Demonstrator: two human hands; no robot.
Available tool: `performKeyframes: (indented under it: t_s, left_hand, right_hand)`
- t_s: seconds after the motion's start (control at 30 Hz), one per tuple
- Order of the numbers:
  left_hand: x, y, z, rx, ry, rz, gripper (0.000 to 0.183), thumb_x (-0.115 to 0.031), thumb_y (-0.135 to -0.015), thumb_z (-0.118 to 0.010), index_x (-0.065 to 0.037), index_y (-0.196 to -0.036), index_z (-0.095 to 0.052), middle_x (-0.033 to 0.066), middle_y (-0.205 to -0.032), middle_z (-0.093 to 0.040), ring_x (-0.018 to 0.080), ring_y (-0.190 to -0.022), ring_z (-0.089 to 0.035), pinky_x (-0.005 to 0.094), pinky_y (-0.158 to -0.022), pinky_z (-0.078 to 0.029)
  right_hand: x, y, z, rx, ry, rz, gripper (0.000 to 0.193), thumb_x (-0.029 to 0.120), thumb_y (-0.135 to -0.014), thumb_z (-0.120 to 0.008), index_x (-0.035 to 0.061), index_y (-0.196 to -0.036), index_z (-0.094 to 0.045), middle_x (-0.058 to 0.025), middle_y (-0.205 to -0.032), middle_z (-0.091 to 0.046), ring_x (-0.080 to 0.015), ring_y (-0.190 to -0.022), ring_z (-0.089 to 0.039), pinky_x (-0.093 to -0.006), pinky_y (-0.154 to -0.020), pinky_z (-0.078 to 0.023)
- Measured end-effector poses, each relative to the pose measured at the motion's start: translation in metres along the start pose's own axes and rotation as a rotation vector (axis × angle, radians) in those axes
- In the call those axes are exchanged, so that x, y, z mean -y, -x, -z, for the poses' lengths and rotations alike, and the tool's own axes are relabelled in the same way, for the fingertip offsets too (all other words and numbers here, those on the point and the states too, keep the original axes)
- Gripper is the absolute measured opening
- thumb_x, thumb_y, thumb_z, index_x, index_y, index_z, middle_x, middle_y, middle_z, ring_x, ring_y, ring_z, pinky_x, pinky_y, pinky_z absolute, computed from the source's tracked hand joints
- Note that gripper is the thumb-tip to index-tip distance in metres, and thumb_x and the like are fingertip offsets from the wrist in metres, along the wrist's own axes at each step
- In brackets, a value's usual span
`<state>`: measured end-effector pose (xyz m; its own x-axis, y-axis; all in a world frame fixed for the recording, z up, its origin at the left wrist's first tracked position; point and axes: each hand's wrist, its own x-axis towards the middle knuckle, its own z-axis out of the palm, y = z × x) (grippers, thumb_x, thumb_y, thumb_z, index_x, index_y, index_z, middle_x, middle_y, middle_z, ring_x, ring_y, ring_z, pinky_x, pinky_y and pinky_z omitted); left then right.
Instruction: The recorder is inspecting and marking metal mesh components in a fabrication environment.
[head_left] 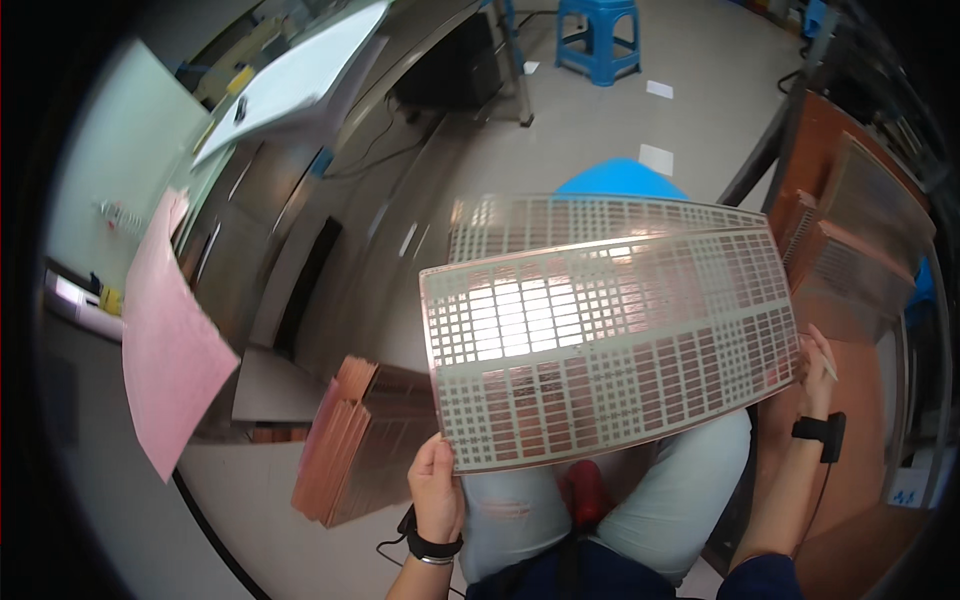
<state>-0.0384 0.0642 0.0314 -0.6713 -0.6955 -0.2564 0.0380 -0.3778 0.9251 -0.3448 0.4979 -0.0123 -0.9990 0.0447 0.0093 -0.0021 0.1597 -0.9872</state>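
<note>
A large copper-coloured circuit board panel (610, 345), patterned with grids of small rectangles, is held tilted above my lap. My left hand (437, 490) pinches its lower left corner, the thumb near the edge. At the right edge my right hand (817, 375) grips the panel, with its fingertips partly hidden and some fingers sticking out past the edge. Light glares off the upper left of the surface. Just beyond it, a second similar panel (520, 213) shows along its far edge, mostly covered by the held one.
Stacked copper panels (350, 450) stand on edge at lower left. More panels (850, 255) lean on a brown board at right. A pink sheet (175, 340) hangs at left near a white sheet (300, 75). Beyond the panels are a blue seat (620, 178) and a blue stool (598, 40).
</note>
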Motion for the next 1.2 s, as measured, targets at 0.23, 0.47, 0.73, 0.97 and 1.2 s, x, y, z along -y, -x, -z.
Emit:
performKeyframes:
  t_s: [0.23, 0.47, 0.73, 0.97, 1.2]
  left_hand:
    - [0.01, 0.014, 0.029, -0.013, 0.039, 0.141, 0.031, -0.018, -0.097, -0.046, 0.006, -0.114, -0.054, 0.0089, -0.109, -0.06, 0.0122, -0.098, -0.055, 0.0265, -0.088, -0.041]
    - [-0.009, -0.01, 0.05, 0.128, -0.046, 0.191, 0.026, -0.016, -0.094, -0.051, 0.002, -0.112, -0.055, 0.0024, -0.095, -0.061, 0.0074, -0.089, -0.055, 0.0234, -0.081, -0.043]
    - [-0.031, -0.04, 0.025, 0.059, 0.185, 0.218, 0.044, -0.029, -0.099, -0.032, 0.003, -0.128, -0.04, 0.007, -0.106, -0.055, 0.013, -0.094, -0.053, 0.0279, -0.082, -0.045]
    - [-0.007, -0.035, 0.017, -0.118, 0.107, 0.004, 0.032, -0.022, -0.1, -0.032, 0.0, -0.117, -0.047, 0.0084, -0.103, -0.057, 0.0081, -0.082, -0.053, 0.0223, -0.074, -0.047]
    - [-0.001, -0.035, 0.015, -0.136, 0.11, -0.124, 0.025, -0.015, -0.099, -0.034, -0.002, -0.114, -0.049, 0.0073, -0.101, -0.059, 0.0044, -0.075, -0.051, 0.0178, -0.068, -0.045]
  right_hand:
    - [0.064, 0.034, 0.009, -0.095, 0.2, -0.041, 0.044, 0.035, -0.094, -0.047, 0.0055, -0.126, -0.05, -0.0043, -0.095, -0.064, -0.0051, -0.072, -0.056, -0.0172, -0.061, -0.042]
    - [0.053, 0.032, 0.023, -0.01, 0.551, -0.007, 0.048, 0.042, -0.093, -0.048, -0.0026, -0.109, -0.059, -0.0074, -0.094, -0.062, -0.014, -0.085, -0.055, -0.0248, -0.075, -0.041]
    - [0.025, 0.034, 0.013, -0.037, 0.838, 0.076, 0.052, 0.043, -0.093, -0.048, -0.0057, -0.11, -0.057, -0.0142, -0.103, -0.061, -0.0207, -0.096, -0.056, -0.03, -0.087, -0.041]
    - [0.017, 0.036, -0.013, -0.091, 0.814, 0.253, 0.036, 0.027, -0.096, -0.046, -0.0032, -0.114, -0.054, -0.0104, -0.102, -0.061, -0.0164, -0.093, -0.056, -0.0261, -0.081, -0.043]
    - [0.016, 0.037, -0.011, -0.191, 0.747, 0.344, 0.032, 0.02, -0.098, -0.042, -0.0041, -0.116, -0.052, -0.0129, -0.109, -0.059, -0.0149, -0.096, -0.056, -0.0273, -0.082, -0.046]
